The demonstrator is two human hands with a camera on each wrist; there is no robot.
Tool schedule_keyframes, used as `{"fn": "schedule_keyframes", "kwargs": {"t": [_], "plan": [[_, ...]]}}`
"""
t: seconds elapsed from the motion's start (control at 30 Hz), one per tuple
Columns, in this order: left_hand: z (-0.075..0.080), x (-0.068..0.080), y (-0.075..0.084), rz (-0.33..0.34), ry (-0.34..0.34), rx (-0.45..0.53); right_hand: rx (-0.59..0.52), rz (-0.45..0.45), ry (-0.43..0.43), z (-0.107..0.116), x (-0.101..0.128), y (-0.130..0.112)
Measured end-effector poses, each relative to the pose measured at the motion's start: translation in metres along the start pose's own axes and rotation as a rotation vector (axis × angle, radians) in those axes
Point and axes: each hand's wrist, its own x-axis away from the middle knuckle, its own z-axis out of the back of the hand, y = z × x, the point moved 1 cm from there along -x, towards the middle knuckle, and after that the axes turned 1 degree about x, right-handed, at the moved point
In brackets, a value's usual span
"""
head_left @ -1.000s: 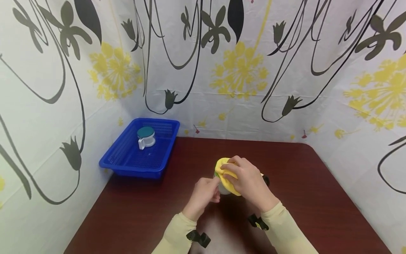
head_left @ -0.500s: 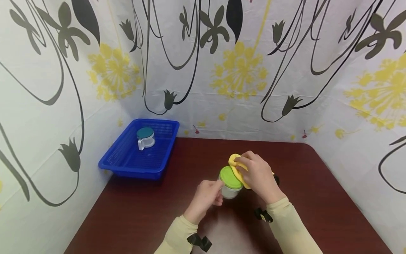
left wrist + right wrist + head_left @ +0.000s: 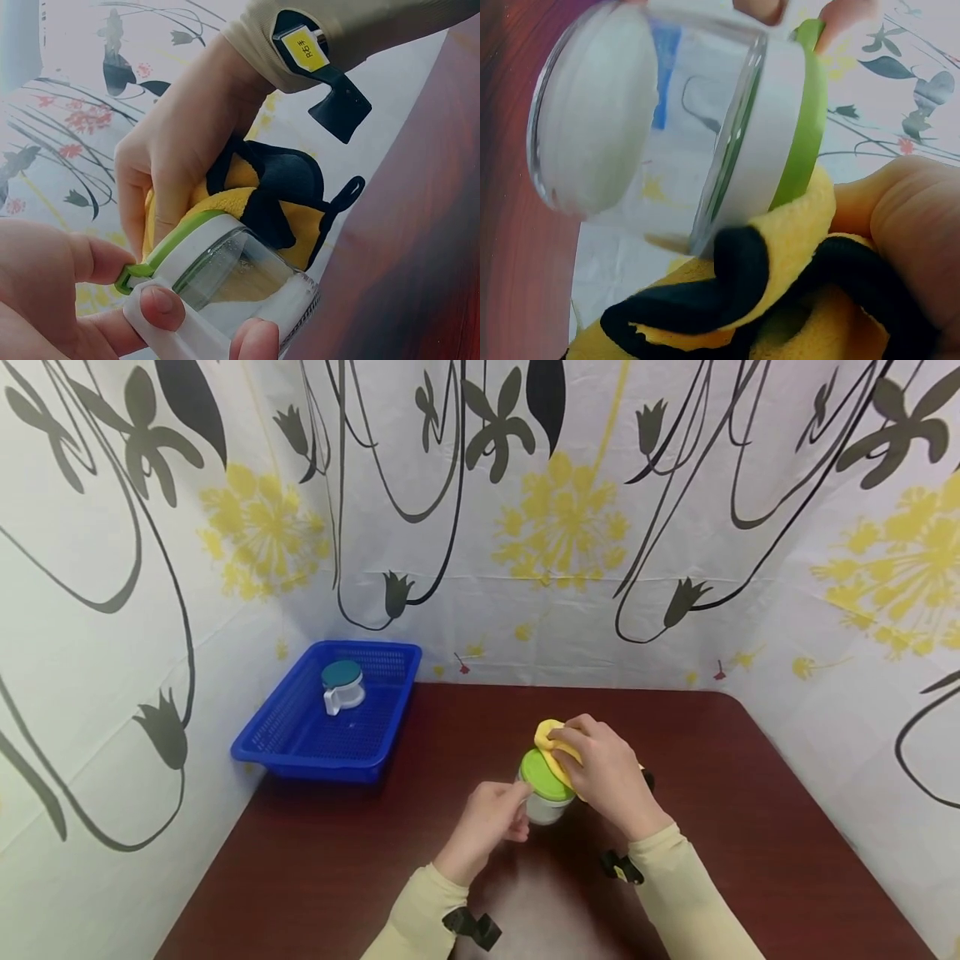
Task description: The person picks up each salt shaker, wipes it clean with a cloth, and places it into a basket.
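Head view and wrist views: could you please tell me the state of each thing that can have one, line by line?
Glass jar: green lid on, held tilted above the table.
Yellow cloth: bunched, pressed against the lid's far edge.
Left hand: fingers grip the jar's white handle.
Right hand: grips the cloth.
Blue basket: holds one upright jar with teal lid, lid on.

Both forearms reach forward in pale yellow sleeves. The left hand [image 3: 489,821] pinches with curled fingers; the right hand [image 3: 607,770] presses down, fingers bent.
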Motion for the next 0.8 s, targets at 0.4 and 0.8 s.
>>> {"fn": "schedule_keyframes", "kwargs": {"t": [0.4, 0.8], "plan": [[0.003, -0.007, -0.001, 0.008, -0.024, 0.007, -0.023, 0.114, -0.05, -0.001, 0.001, -0.023], [0.001, -0.006, -0.004, 0.021, -0.026, -0.008, -0.008, 0.15, -0.057, 0.0, 0.001, -0.03]]}}
